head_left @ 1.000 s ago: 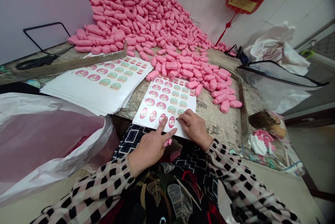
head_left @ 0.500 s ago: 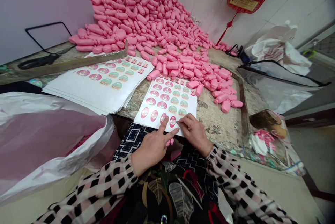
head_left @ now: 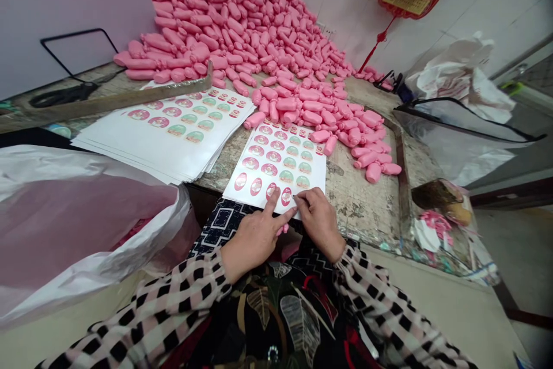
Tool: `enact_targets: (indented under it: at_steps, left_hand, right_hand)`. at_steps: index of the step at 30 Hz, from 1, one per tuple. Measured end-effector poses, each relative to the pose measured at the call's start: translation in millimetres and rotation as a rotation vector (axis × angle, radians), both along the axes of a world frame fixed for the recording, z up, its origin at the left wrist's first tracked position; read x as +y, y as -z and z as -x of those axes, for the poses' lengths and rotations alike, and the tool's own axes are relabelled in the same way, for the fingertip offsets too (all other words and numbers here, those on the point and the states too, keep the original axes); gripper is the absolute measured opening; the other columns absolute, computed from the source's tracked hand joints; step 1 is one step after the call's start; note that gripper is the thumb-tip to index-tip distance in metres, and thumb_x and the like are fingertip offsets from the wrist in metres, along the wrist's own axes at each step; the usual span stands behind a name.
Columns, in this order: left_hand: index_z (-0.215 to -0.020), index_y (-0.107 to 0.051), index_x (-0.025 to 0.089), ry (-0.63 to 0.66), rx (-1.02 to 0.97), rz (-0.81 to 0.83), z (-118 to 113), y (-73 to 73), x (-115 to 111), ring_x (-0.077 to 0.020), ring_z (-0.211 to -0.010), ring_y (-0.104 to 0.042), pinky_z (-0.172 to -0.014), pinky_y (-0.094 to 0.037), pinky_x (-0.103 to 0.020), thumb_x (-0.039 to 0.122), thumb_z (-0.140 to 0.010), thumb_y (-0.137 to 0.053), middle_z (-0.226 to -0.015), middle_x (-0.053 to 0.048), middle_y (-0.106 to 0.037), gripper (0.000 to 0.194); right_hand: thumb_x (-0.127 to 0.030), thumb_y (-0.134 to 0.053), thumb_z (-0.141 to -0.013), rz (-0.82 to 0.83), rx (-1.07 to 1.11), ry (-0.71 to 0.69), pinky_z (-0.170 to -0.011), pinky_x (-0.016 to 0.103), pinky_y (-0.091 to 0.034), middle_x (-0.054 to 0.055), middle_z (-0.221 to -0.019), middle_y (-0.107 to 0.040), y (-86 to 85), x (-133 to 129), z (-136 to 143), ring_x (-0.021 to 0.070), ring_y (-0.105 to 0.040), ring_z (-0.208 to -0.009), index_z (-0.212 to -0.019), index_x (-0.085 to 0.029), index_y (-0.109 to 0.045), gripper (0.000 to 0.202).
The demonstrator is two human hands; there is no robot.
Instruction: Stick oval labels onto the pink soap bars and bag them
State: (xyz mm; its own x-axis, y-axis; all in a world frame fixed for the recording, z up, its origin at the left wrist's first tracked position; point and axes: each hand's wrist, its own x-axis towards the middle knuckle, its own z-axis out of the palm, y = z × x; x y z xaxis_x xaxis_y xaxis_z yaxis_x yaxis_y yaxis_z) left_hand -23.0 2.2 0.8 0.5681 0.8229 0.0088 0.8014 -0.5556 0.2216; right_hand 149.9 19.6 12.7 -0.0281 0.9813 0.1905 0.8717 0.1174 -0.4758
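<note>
A white sheet of stickers (head_left: 231,189), printed with pink and green labels, lies at the table's front edge. My left hand (head_left: 256,236) rests on its lower edge, index finger and thumb spread beside an oval pink sticker (head_left: 286,196). Its other fingers are curled under, and the end of a small pink bottle (head_left: 283,229) pokes out from them. At that sticker's right side, my right hand (head_left: 318,216) is closed in a pinch. A tiny dark tip shows at its fingertips, too small to name.
A great heap of pink bottles (head_left: 242,29) covers the table's back. On the left, a wooden strip (head_left: 116,98) lies across a stack of sticker sheets (head_left: 142,150), near black scissors (head_left: 64,94). A white bag (head_left: 86,231) stands left; scraps (head_left: 432,234) lie right.
Both hands stay at the same oval sticker, with only a very slight shift of the right fingers. The whole view has moved a little.
</note>
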Motion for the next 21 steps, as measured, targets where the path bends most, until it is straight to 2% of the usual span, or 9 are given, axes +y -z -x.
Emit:
enact_targets:
  at_steps: [4, 10, 18, 21]
  left_hand:
    - [-0.139, -0.022, 0.043, -0.008, -0.005, -0.009, 0, 0.7, 0, -0.0204, -0.083, -0.063, -0.069, -0.048, -0.034, 0.027, -0.088, -0.042, -0.153, -0.009, -0.002, 0.058]
    - [-0.140, -0.018, 0.044, 0.000, -0.015, -0.016, 0, 1.1, 0, -0.0203, -0.080, -0.063, -0.067, -0.048, -0.035, 0.030, -0.090, -0.039, -0.153, -0.010, -0.003, 0.056]
    - [-0.139, -0.023, 0.043, 0.011, -0.008, -0.034, 2, 3.7, 0, -0.0206, -0.079, -0.063, -0.066, -0.048, -0.035, 0.028, -0.088, -0.042, -0.153, -0.010, -0.003, 0.056]
    - [-0.140, -0.019, 0.044, 0.016, -0.011, -0.049, 2, 6.2, 0, -0.0195, -0.079, -0.063, -0.067, -0.049, -0.035, 0.028, -0.089, -0.041, -0.153, -0.010, -0.004, 0.058]
  right_hand:
    - [-0.031, -0.043, -0.089, -0.007, -0.027, 0.019, -0.071, 0.025, -0.039, 0.003, -0.089, -0.055, 1.9, 3, 1, 0.0147, -0.055, -0.080, -0.088, -0.021, -0.060, 0.020]
    - [-0.032, -0.041, -0.090, -0.026, -0.108, 0.070, -0.068, 0.025, -0.038, 0.003, -0.090, -0.055, 3.8, 12, 7, 0.0142, -0.054, -0.080, -0.091, -0.022, -0.059, 0.020]
    - [-0.034, -0.042, -0.091, 0.036, -0.200, 0.039, -0.061, 0.025, -0.033, 0.002, -0.091, -0.056, -6.5, 8, 2, 0.0143, -0.055, -0.078, -0.090, -0.024, -0.059, 0.020]
    - [-0.035, -0.043, -0.090, 0.063, -0.170, 0.010, -0.063, 0.025, -0.034, 0.001, -0.089, -0.057, -10.5, 3, -1, 0.0142, -0.055, -0.079, -0.088, -0.024, -0.059, 0.020]
